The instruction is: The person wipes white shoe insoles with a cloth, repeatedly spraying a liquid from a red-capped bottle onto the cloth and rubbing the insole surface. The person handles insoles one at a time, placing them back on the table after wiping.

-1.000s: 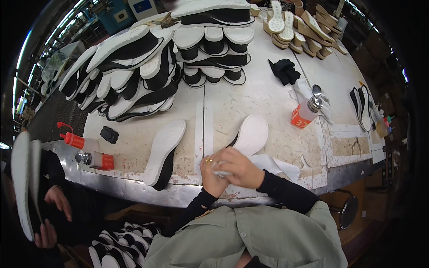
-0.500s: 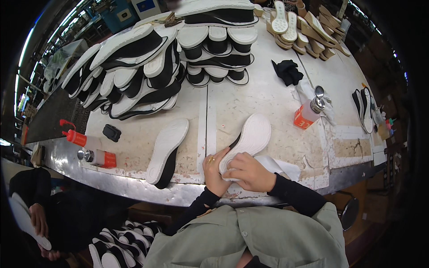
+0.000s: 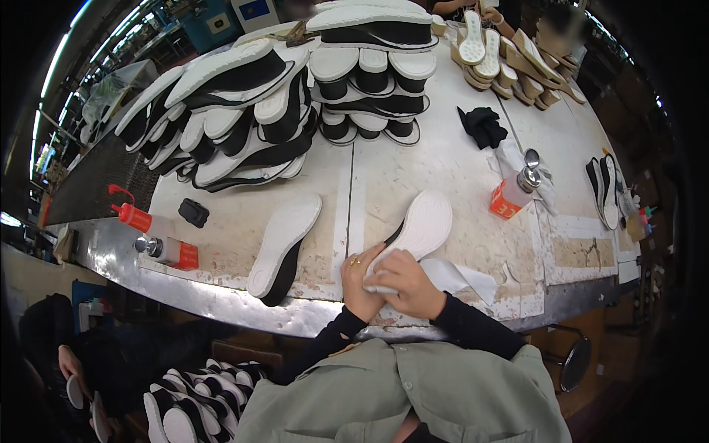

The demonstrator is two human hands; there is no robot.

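Note:
A white-and-black wedge shoe sole (image 3: 425,225) lies tilted at the table's near edge, white tread side up. My left hand (image 3: 362,286) wraps around its heel end from the left, thumb along its side. Over the same end, my right hand (image 3: 406,284) is closed with bent fingers pressed on the white surface. Whatever those fingertips pinch is hidden. A white cloth (image 3: 461,280) spreads on the table beside my right wrist, partly behind it. Left of my hands rests a second matching sole (image 3: 284,247), apart from them.
Stacked soles (image 3: 373,70) and a heaped pile (image 3: 229,122) stand at the back left. Bottles with red labels (image 3: 509,193) (image 3: 173,252), a red-capped squeeze bottle (image 3: 136,218), a black block (image 3: 193,213) and a black cloth (image 3: 482,128) surround the work area. A co-worker's hand (image 3: 72,365) holds soles at left.
My right hand has shifted slightly left over the heel end, its fingers more tightly bunched. The whole view has shifted a little. The co-worker at left has lowered the sole, and two pieces show.

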